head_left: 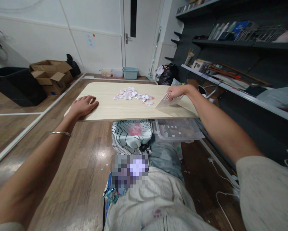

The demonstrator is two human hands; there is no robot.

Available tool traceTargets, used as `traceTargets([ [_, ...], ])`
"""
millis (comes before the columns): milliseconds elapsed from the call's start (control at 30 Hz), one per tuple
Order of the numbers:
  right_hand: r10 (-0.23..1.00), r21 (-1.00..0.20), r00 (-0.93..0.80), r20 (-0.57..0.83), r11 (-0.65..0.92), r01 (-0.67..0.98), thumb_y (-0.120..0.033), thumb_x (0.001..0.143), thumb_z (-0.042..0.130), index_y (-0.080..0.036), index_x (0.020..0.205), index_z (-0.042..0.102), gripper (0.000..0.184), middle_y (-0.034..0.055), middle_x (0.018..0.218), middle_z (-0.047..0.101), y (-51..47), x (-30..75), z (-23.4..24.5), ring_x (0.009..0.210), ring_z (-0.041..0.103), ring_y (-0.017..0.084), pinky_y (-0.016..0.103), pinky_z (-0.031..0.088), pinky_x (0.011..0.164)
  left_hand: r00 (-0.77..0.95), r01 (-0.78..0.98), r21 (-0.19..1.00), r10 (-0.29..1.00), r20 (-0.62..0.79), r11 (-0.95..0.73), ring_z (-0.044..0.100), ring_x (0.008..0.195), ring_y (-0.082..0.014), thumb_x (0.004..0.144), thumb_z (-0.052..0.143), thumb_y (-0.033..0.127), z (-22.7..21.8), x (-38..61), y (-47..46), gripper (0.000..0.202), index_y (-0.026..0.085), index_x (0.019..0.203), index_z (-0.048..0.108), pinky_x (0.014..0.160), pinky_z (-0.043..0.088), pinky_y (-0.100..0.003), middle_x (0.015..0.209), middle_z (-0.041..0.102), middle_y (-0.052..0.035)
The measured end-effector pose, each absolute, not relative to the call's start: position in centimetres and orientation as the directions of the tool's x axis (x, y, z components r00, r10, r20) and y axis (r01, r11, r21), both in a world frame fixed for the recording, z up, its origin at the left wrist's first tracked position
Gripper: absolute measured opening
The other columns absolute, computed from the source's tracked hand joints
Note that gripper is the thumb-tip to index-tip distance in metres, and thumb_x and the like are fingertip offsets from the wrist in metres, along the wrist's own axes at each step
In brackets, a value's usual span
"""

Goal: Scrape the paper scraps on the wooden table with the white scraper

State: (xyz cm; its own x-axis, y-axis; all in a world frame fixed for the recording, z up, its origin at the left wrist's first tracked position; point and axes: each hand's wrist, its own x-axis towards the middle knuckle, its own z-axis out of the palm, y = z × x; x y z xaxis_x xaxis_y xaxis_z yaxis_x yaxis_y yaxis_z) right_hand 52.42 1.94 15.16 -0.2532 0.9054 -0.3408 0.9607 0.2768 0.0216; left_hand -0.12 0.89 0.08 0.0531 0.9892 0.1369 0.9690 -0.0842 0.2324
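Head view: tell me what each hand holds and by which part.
The right hand pinches a card by its top edge, its lower edge resting on the table. The left hand holds nothing; it lies flat on the table.

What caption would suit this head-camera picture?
Left hand flat on a pale table, right hand holding a card beside a heap of paper scraps.

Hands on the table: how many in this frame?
2. The left hand lies flat on the table at its near left corner; the right hand grips a white card near the right edge, beside the paper scraps. None seems hidden.
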Motion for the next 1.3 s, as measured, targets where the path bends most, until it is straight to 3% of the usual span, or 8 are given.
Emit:
traceTargets([
  [300,0.912,0.030,-0.246,-0.329,0.270,0.962,-0.050,0.080,0.097,-0.015,0.109,0.094,0.045,0.0061,0.097,0.085,2.18,52.57,15.13,0.093,0.074,0.027,0.033,0.058,0.081,0.044,0.974,0.216,0.994,0.100,-0.065,0.047,0.174,-0.0390,0.119,0.034,0.066,0.17,0.00,0.90,0.079,0.018,0.175,0.062,0.146,0.030,-0.059,0.189,0.055,-0.0172],
  [667,0.915,0.053,-0.239,-0.326,0.270,0.961,-0.049,0.083,0.095,-0.014,0.111,0.094,0.045,0.0054,0.092,0.082,2.23,52.51,15.16,0.088,0.072,0.025,0.032,0.057,0.078,0.052,0.976,0.207,0.993,0.103,-0.073,0.048,0.173,-0.0403,0.120,0.034,0.064,0.08,-0.03,1.03,0.076,0.017,0.173,0.063,0.145,0.033,-0.062,0.189,0.055,-0.0178],
  [867,0.905,0.025,-0.266,-0.333,0.290,0.957,-0.048,0.080,0.097,-0.014,0.115,0.095,0.048,0.0064,0.102,0.087,2.58,52.56,15.09,0.098,0.076,0.027,0.032,0.060,0.083,0.048,0.970,0.229,0.990,0.131,-0.078,0.050,0.170,-0.0427,0.120,0.039,0.064,-0.10,-0.13,1.14,0.074,0.018,0.172,0.065,0.142,0.036,-0.066,0.187,0.058,-0.0185],
  [1300,0.918,0.027,-0.223,-0.327,0.245,0.969,-0.043,0.080,0.096,-0.013,0.112,0.095,0.043,0.0074,0.103,0.088,2.49,52.25,15.31,0.099,0.078,0.029,0.033,0.061,0.084,0.024,0.970,0.237,0.995,0.096,-0.047,0.048,0.174,-0.0415,0.121,0.037,0.061,0.77,0.17,0.84,0.075,0.015,0.173,0.064,0.144,0.035,-0.064,0.190,0.055,-0.0173],
])
